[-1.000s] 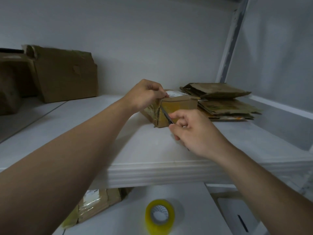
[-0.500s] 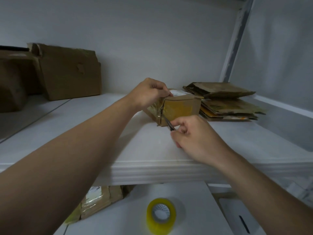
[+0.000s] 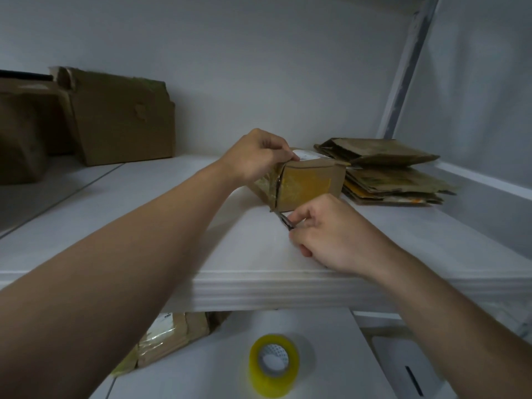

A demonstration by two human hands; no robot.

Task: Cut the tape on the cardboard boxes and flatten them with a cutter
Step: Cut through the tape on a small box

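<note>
Small squarish cardboard box [image 3: 336, 177] on smooth white shelf [image 3: 259, 286], faces wrapped in glossy yellowish tape [image 3: 305, 186], just beside stack of flattened cardboard [image 3: 388, 174], top near corner gripped by curled left hand [image 3: 253, 156], thin dark cutter [image 3: 283, 219] pinched in curled right hand [image 3: 331, 234], tip at box's lower near corner, yellow tape roll [image 3: 273, 361] below.

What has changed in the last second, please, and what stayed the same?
The right hand drew the cutter down the near corner of the small box, to its bottom. The left hand still grips the box's top; box and flattened stack stayed put.
</note>
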